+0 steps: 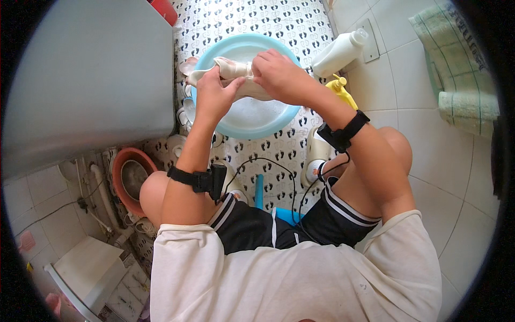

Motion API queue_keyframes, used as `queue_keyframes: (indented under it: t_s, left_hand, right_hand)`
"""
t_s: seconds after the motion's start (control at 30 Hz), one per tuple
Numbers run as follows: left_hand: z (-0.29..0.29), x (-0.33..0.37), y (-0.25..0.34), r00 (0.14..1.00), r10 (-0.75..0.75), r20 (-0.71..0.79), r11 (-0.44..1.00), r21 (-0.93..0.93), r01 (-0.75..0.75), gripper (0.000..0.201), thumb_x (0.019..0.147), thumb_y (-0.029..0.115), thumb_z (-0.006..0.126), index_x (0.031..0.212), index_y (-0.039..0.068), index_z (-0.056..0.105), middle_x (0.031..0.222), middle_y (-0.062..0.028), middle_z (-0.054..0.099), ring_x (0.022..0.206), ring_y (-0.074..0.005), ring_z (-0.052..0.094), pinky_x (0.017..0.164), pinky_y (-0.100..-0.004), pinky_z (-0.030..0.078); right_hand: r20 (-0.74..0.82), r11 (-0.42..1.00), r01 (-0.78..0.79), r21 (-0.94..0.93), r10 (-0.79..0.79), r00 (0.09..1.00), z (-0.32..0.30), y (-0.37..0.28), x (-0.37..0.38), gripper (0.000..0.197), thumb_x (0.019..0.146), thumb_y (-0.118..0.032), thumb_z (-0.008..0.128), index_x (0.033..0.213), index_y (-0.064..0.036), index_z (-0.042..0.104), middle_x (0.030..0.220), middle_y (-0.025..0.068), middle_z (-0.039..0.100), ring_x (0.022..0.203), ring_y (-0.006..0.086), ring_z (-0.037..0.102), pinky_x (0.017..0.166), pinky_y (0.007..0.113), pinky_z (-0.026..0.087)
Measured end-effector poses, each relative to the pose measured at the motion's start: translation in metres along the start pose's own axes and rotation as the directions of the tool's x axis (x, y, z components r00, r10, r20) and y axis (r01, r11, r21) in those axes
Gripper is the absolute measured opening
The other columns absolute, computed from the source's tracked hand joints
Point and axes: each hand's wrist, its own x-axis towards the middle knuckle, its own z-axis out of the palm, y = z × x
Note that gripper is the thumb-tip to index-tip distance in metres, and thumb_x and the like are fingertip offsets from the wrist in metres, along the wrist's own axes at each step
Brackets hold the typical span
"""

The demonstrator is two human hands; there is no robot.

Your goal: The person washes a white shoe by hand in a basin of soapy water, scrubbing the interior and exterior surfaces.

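Over a light-blue basin (285,116) with cloudy, sudsy water, my two hands grip a wet-looking cream-white cloth (235,68). My left hand (214,92) pinches its left part between thumb and fingers. The fingers of my right hand (281,77) are curled round its right end. Part of the cloth is bunched and folded along its top, and one edge sticks out left past my left hand. Its exact kind cannot be made out. Below, the cloth hangs above the water inside the basin's rim.
Right of the basin stand a white bottle (339,53) and a yellow spray bottle (341,92) beside the tiled wall. A large grey appliance (91,80) closes off the left. An orange-brown bucket (119,174) and pipes (102,193) sit lower left. A towel (464,80) hangs at right.
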Motion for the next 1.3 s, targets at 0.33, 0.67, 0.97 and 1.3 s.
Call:
queue_keyframes:
  t_s: [0.33,0.67,0.97,1.3]
  left_hand:
    - [0.009,0.000,-0.006,1.000,-0.016,-0.014,1.000,-0.022,0.016,0.029,0.081,0.014,0.079,0.101,-0.003,0.068,0.092,-0.0168,0.074,0.084,-0.0257,0.074,0.076,-0.0347,0.057]
    - [-0.002,0.005,-0.012,0.995,0.011,-0.096,0.997,-0.075,-0.018,0.030,0.082,0.012,0.077,0.105,-0.004,0.067,0.096,-0.0165,0.074,0.086,-0.0227,0.073,0.077,-0.0337,0.057]
    - [0.007,-0.003,0.000,0.998,0.062,-0.001,0.997,-0.046,-0.062,0.033,0.087,0.011,0.075,0.113,-0.005,0.062,0.104,-0.0145,0.072,0.092,-0.0198,0.071,0.081,-0.0315,0.057]
    - [0.005,0.002,-0.009,0.986,0.073,-0.148,0.997,0.034,-0.068,0.029,0.083,0.017,0.077,0.103,-0.001,0.065,0.092,-0.0160,0.074,0.082,-0.0286,0.073,0.074,-0.0371,0.056]
  right_hand:
    - [-0.065,0.996,-0.031,-0.089,0.025,0.998,0.005,-0.005,-0.003,0.021,0.086,-0.022,0.068,0.093,-0.0035,0.062,0.102,0.0119,0.060,0.100,0.0324,0.057,0.088,0.044,0.047]
    - [-0.136,0.988,0.089,0.130,-0.071,0.988,-0.002,-0.006,0.003,0.012,0.086,-0.012,0.068,0.089,-0.0061,0.058,0.101,0.0124,0.057,0.096,0.0337,0.056,0.083,0.042,0.046]
    - [-0.137,0.999,-0.036,0.004,0.036,0.990,0.005,-0.003,0.000,0.021,0.084,-0.025,0.069,0.088,-0.0049,0.064,0.099,0.0122,0.060,0.093,0.0320,0.059,0.082,0.044,0.048]
    - [-0.206,0.990,0.052,0.133,-0.024,0.978,0.005,-0.018,0.000,0.010,0.084,-0.012,0.066,0.088,-0.0048,0.061,0.102,0.0139,0.058,0.098,0.0349,0.056,0.085,0.045,0.046]
